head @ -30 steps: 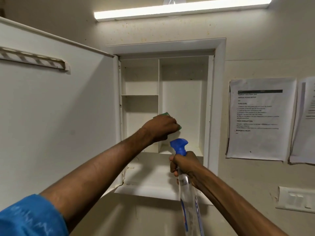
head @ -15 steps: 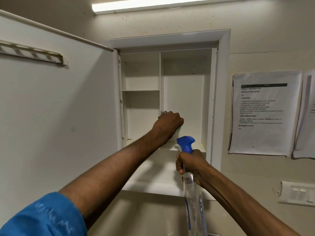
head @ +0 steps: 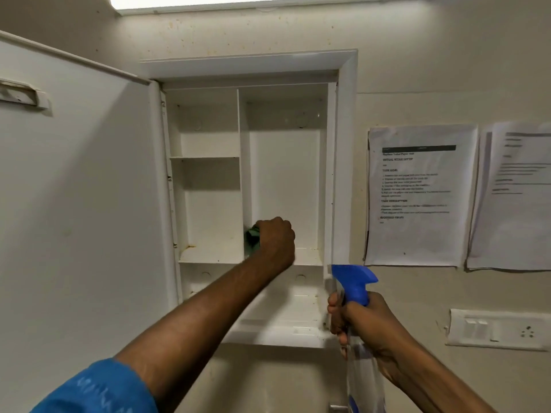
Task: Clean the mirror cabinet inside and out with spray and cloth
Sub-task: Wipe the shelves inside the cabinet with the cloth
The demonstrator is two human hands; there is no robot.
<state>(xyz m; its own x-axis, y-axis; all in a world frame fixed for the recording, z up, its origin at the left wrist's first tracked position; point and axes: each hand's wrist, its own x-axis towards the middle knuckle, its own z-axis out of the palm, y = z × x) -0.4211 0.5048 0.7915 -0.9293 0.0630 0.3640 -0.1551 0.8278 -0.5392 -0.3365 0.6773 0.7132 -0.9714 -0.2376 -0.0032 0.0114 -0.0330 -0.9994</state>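
Observation:
The white mirror cabinet hangs on the wall with its door swung open to the left. My left hand reaches into the tall right compartment and is shut on a green cloth, pressed against the lower part of the centre divider. Only a corner of the cloth shows beside my fist. My right hand is below the cabinet's right edge, gripping the neck of a clear spray bottle with a blue trigger head, held upright.
The left side of the cabinet has a small shelf and a stained bottom corner. Two printed sheets hang on the wall to the right. A switch plate with a socket sits lower right. A light strip runs along the top.
My left hand with the cloth has slid left and down inside the cabinet, from the back of the right compartment to the divider's base. The spray bottle has shifted right, toward the cabinet's right edge.

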